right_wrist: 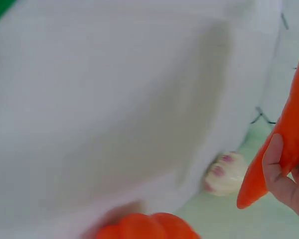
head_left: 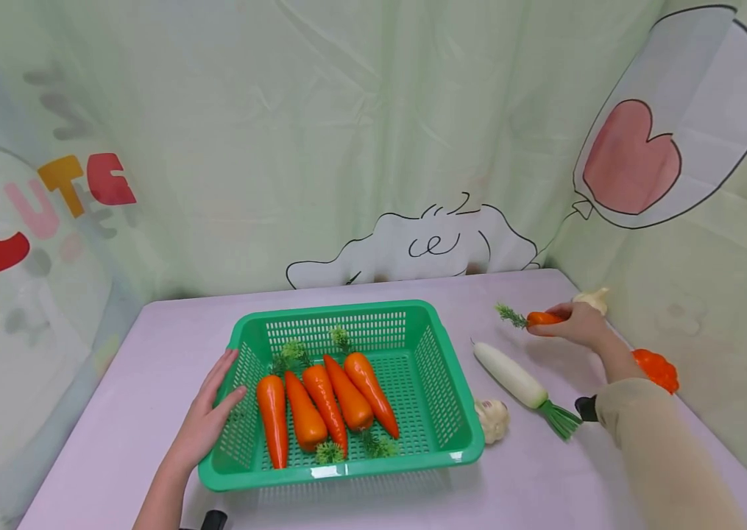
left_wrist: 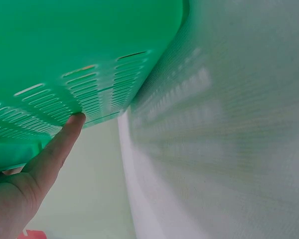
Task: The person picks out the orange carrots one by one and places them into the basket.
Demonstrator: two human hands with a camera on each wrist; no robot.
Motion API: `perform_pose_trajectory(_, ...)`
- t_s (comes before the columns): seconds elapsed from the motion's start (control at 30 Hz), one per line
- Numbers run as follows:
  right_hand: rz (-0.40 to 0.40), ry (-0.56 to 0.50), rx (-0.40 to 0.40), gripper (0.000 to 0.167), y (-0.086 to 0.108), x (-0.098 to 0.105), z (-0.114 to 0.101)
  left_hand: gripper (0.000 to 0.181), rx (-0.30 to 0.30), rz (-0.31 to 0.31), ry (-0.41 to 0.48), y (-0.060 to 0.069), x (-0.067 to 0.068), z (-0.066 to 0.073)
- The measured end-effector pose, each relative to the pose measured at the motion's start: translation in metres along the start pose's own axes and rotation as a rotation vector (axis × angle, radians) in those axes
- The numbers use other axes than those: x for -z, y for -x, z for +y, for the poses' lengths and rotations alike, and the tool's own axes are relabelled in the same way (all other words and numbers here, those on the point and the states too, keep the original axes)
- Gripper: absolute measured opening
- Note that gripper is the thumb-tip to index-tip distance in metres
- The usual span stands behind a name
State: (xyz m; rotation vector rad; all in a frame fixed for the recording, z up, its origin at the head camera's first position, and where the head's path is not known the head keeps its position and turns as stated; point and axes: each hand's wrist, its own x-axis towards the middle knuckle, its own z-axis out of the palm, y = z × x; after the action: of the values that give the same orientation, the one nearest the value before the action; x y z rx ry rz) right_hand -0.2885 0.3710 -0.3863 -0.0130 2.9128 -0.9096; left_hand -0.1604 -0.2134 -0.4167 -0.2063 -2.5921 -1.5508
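My right hand (head_left: 581, 324) pinches an orange carrot (head_left: 544, 319) with a leafy green top, held above the right side of the table. In the right wrist view, the thumb lies across the carrot (right_wrist: 284, 139). At the left side of a green perforated basket (head_left: 439, 383), my left hand (head_left: 204, 416) touches the wall with its fingers fairly straight. The left wrist view has one of its fingers (left_wrist: 65, 137) against the slotted basket wall (left_wrist: 89, 84). Inside the basket lie several carrots (head_left: 323, 405) with green tops.
Right of the basket, a white radish (head_left: 512, 375) with green stems lies on the pale table (head_left: 532, 493). A garlic bulb (head_left: 492, 421) sits against the basket's right side. Near the right wall are another garlic bulb (head_left: 593, 299) and an orange ribbed vegetable (head_left: 656, 369), partly behind my sleeve.
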Motion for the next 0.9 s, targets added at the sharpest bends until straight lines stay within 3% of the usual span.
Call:
perform_pose_trajectory(0.27, 0.073, 0.067, 0.137, 0.065, 0.015, 0.016, -0.033, 0.057, 0.001, -0.005, 0.003, -0.001, 0.000, 0.002)
perform_pose_trajectory(0.5, 0.082, 0.068, 0.209, 0.059, 0.030, 0.028, -0.067, 0.057, 0.011, -0.005, -0.004, 0.000, 0.001, 0.003)
perform_pose_trajectory(0.73, 0.052, 0.020, 0.271, 0.054, 0.038, 0.029, -0.101, 0.057, 0.012, -0.004, -0.016, 0.000, 0.001, 0.003)
perform_pose_trajectory(0.9, 0.066, 0.009, 0.372, 0.047, 0.039, 0.022, -0.115, 0.057, 0.010, 0.001, -0.010, 0.001, 0.000, 0.002)
